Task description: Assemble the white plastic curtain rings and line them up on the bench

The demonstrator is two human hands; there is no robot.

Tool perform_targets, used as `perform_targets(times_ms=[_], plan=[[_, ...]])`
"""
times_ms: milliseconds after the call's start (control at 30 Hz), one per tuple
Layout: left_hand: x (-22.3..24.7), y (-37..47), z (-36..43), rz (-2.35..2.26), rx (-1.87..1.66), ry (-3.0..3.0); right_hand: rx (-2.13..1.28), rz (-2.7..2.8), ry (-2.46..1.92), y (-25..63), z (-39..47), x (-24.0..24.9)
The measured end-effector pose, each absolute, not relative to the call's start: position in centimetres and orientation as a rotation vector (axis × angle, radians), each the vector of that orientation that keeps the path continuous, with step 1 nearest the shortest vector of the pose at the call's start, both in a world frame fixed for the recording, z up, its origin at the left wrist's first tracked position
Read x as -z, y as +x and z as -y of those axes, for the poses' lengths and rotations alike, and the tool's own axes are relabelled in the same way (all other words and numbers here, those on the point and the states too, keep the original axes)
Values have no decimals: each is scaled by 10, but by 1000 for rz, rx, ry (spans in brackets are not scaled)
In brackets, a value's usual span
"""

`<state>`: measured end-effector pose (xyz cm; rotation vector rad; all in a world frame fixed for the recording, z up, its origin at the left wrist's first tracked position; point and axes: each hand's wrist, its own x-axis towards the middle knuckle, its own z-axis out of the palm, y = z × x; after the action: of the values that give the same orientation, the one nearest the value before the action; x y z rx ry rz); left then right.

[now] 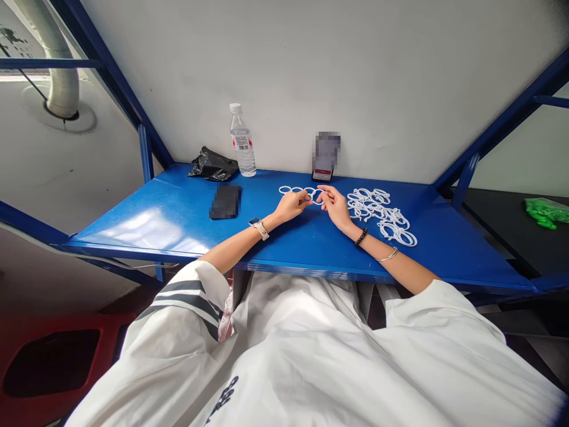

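Note:
Over the blue table (284, 249) my left hand (291, 206) pinches a white ring (314, 200) from the left. The fingers of my right hand (336, 207) close on the same ring from the other side. A short row of white rings (284, 190) runs left from it, behind my left hand; whether these are linked I cannot tell. To the right of my right hand lies a loose pile of white rings (377, 209), several of them overlapping.
A water bottle (243, 148) stands at the back beside a crumpled black plastic bag (214, 165). Nearer lies a dark flat item (225, 202), blurred out. A phone (326, 157) leans against the wall. Blue frame bars slope at both sides; a green bag (546, 212) is far right.

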<state>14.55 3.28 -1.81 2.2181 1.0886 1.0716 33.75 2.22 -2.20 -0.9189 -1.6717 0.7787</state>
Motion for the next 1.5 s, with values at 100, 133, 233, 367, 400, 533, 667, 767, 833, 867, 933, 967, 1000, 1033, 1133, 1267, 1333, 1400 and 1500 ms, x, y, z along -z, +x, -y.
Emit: perform_targets(times_ms=[100,133,233,367,400,533,667,767,833,867,933,967,1000,1033,1133,1267,1333,1400,1500], plan=[[20,146,-35,-1095,-1119,2166,-744,1691,-910,338,-21,21],[20,146,-35,-1089,-1134,2143,-733,1696,-911,338,-22,21],[21,145,-36,-1046,-1145,2068,-693,1703,-923,339,-23,22],[21,146,-36,-964,-1120,1907,-652,1696,-930,340,-24,23],[21,146,-37,-947,-1114,1859,-649,1691,-927,340,-24,23],[19,148,-38,-892,-1033,1715,-638,1675,-912,338,-21,21],[13,149,-32,-834,-865,1593,-622,1660,-908,337,-18,18],[9,148,-26,-716,-723,1479,-587,1650,-906,337,-16,16],[7,149,-23,-652,-668,1414,-584,1638,-897,337,-16,15],[6,149,-23,-627,-659,1388,-589,1628,-891,336,-15,15],[6,149,-22,-580,-658,1348,-607,1603,-876,335,-14,14],[6,149,-23,-558,-662,1332,-620,1590,-866,335,-14,14],[6,149,-23,-538,-666,1317,-635,1577,-853,334,-14,14],[7,148,-24,-523,-671,1304,-652,1567,-837,333,-13,14],[7,147,-25,-515,-710,1268,-704,1547,-794,332,-14,14],[6,146,-26,-515,-740,1244,-790,1532,-788,333,-15,16],[6,146,-25,-508,-742,1243,-829,1546,-793,334,-16,16],[6,146,-25,-507,-748,1246,-852,1563,-796,335,-16,16],[8,146,-27,-499,-757,1255,-873,1573,-782,335,-14,15]])
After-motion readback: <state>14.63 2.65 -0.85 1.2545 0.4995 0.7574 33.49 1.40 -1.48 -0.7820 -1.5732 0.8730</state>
